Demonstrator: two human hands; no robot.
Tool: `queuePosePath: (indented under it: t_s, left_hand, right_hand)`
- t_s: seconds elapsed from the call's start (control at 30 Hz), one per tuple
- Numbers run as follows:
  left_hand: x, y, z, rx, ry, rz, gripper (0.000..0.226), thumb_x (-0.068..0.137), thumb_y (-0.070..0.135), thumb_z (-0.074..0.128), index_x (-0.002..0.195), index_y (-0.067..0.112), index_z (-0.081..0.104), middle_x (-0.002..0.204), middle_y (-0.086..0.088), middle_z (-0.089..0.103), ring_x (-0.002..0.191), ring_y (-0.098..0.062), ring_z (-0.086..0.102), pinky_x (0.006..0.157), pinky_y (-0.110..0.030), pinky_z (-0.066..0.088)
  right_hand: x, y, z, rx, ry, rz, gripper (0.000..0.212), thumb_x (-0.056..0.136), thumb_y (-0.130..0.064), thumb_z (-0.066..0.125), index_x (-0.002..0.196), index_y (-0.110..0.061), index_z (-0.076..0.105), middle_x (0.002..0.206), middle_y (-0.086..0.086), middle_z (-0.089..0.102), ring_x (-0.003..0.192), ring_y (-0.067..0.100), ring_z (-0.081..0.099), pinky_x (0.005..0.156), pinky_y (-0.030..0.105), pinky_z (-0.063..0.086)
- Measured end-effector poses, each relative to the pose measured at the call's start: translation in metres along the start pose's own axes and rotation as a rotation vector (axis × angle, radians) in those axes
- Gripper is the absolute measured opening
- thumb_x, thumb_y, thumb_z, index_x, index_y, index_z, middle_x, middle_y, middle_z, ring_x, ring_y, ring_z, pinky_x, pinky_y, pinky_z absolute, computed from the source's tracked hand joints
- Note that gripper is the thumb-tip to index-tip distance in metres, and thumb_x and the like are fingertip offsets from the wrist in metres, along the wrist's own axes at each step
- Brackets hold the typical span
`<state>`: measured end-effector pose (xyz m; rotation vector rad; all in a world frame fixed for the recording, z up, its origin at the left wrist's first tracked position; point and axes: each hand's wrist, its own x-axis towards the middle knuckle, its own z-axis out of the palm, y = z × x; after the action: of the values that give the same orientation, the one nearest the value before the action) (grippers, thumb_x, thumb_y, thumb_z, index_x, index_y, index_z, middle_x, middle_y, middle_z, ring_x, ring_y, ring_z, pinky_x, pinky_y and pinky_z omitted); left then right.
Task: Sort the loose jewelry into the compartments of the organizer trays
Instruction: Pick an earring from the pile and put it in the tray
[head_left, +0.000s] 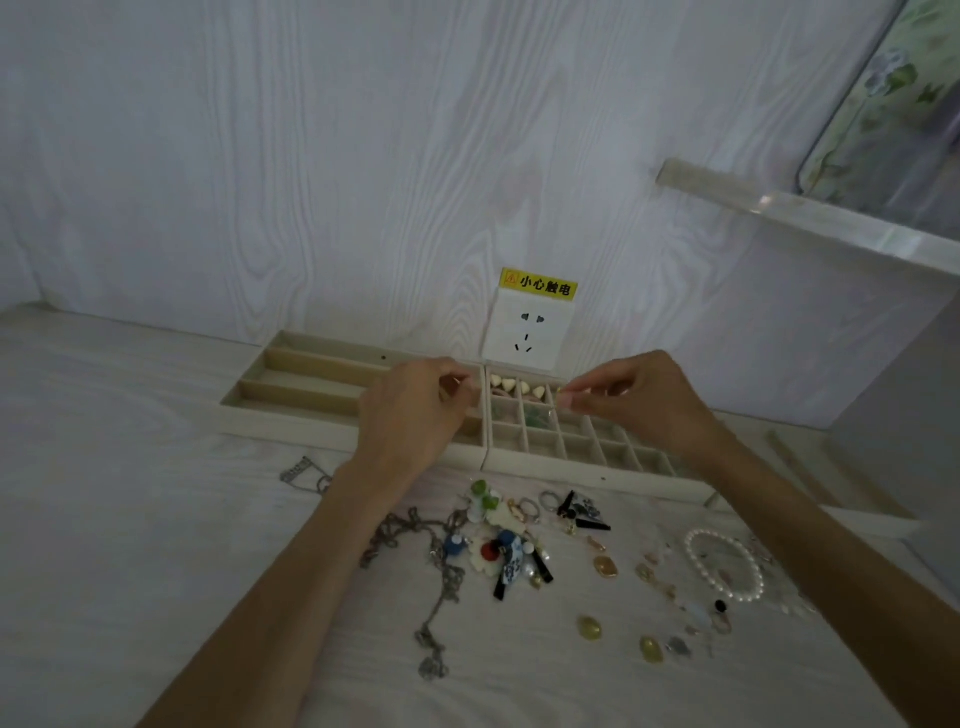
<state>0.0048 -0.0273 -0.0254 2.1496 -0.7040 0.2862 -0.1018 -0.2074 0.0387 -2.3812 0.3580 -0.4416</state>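
Observation:
Two cream organizer trays stand side by side at the wall: a long-slot tray (291, 374) on the left and a grid tray (571, 452) on the right. Cream heart pieces (514, 387) fill the grid's back row, and green pieces (535, 415) lie one row nearer. My left hand (415, 410) hovers over the long-slot tray's right end, its fingertips pinching something tiny with a gold glint. My right hand (639, 400) hovers over the grid tray's back rows and pinches a small pale item, too small to identify. Loose jewelry lies in front: a silver chain (436, 571), an earring pile (498, 545), a pearl bracelet (724, 566).
Amber stones (605, 566) and small beads are scattered at the front right. A short chain (306, 475) lies to the left of my left forearm. A wall socket (527, 332) with a yellow label sits behind the trays. A shelf (779, 208) juts out at the upper right.

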Motion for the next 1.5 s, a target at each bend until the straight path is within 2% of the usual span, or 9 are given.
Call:
queuePosePath:
  t_s: [0.1, 0.27, 0.7, 0.87, 0.97, 1.2, 1.33, 1.43, 1.5]
  left_hand:
    - [0.0, 0.0, -0.001, 0.004, -0.004, -0.002, 0.021, 0.092, 0.038, 0.054, 0.104, 0.029, 0.07, 0.093, 0.013, 0.07, 0.072, -0.002, 0.056, 0.065, -0.021, 0.043]
    - [0.0, 0.002, -0.002, 0.003, -0.022, 0.011, 0.021, 0.092, 0.035, 0.055, 0.105, 0.029, 0.07, 0.092, 0.011, 0.071, 0.079, -0.007, 0.063, 0.073, -0.027, 0.053]
    - [-0.003, 0.005, -0.002, 0.023, -0.036, 0.012, 0.019, 0.093, 0.034, 0.054, 0.104, 0.03, 0.069, 0.09, 0.012, 0.07, 0.072, -0.003, 0.058, 0.061, -0.016, 0.039]
    - [-0.002, 0.005, -0.001, 0.036, -0.025, 0.005, 0.019, 0.093, 0.036, 0.054, 0.104, 0.032, 0.069, 0.089, 0.014, 0.069, 0.069, -0.001, 0.054, 0.056, -0.014, 0.033]
    - [-0.002, 0.006, 0.0, 0.049, -0.027, 0.008, 0.019, 0.093, 0.036, 0.053, 0.104, 0.033, 0.069, 0.089, 0.014, 0.068, 0.068, -0.002, 0.053, 0.054, -0.013, 0.032]
    - [-0.002, 0.005, 0.001, 0.05, -0.025, 0.009, 0.018, 0.093, 0.035, 0.054, 0.102, 0.032, 0.069, 0.087, 0.013, 0.068, 0.07, -0.003, 0.054, 0.059, -0.019, 0.037]
    - [-0.002, 0.005, 0.002, 0.052, -0.015, 0.023, 0.017, 0.093, 0.035, 0.055, 0.101, 0.032, 0.069, 0.083, 0.015, 0.066, 0.067, -0.001, 0.052, 0.054, -0.013, 0.033]
    - [-0.002, 0.005, 0.002, 0.056, -0.005, 0.028, 0.017, 0.092, 0.035, 0.055, 0.102, 0.032, 0.069, 0.077, 0.019, 0.059, 0.066, 0.001, 0.051, 0.053, -0.009, 0.03]
    - [-0.002, 0.005, 0.003, 0.064, -0.009, 0.029, 0.018, 0.092, 0.036, 0.055, 0.103, 0.032, 0.069, 0.076, 0.019, 0.057, 0.067, -0.001, 0.052, 0.054, -0.013, 0.033]
  right_hand:
    - [0.004, -0.002, 0.024, 0.023, -0.061, 0.009, 0.014, 0.066, -0.028, 0.08, 0.077, -0.022, 0.076, 0.053, -0.007, 0.055, 0.042, 0.0, 0.039, 0.046, 0.011, 0.03]
    - [0.01, -0.003, 0.039, 0.009, -0.176, 0.003, 0.015, 0.071, -0.021, 0.078, 0.083, -0.013, 0.076, 0.038, -0.017, 0.05, 0.035, -0.002, 0.041, 0.042, 0.007, 0.028]
    - [0.021, 0.002, 0.044, -0.025, -0.375, -0.031, 0.016, 0.077, -0.018, 0.073, 0.091, -0.011, 0.075, 0.048, -0.015, 0.06, 0.037, -0.001, 0.043, 0.042, 0.008, 0.031]
    - [0.024, 0.011, 0.055, -0.114, -0.334, -0.067, 0.014, 0.078, -0.025, 0.073, 0.089, -0.017, 0.076, 0.042, -0.017, 0.056, 0.036, 0.002, 0.041, 0.042, 0.01, 0.029]
    - [0.024, 0.014, 0.057, -0.16, -0.25, -0.07, 0.012, 0.075, -0.033, 0.075, 0.085, -0.027, 0.076, 0.05, -0.013, 0.063, 0.04, 0.003, 0.043, 0.044, 0.014, 0.031]
    - [0.02, 0.015, 0.059, -0.235, -0.137, -0.113, 0.016, 0.071, -0.035, 0.077, 0.085, -0.028, 0.076, 0.041, -0.037, 0.047, 0.048, -0.013, 0.049, 0.043, 0.009, 0.034]
    - [0.021, 0.017, 0.058, -0.155, -0.12, -0.101, 0.016, 0.068, -0.034, 0.078, 0.082, -0.026, 0.077, 0.038, -0.021, 0.052, 0.037, 0.002, 0.044, 0.04, 0.011, 0.028]
    - [0.022, 0.016, 0.051, -0.067, -0.109, -0.071, 0.013, 0.067, -0.032, 0.079, 0.077, -0.025, 0.076, 0.047, -0.007, 0.058, 0.039, 0.003, 0.04, 0.048, 0.021, 0.036]
    - [0.021, 0.011, 0.041, -0.04, -0.096, -0.041, 0.013, 0.068, -0.031, 0.078, 0.079, -0.024, 0.076, 0.044, -0.008, 0.055, 0.038, 0.003, 0.036, 0.047, 0.017, 0.035]
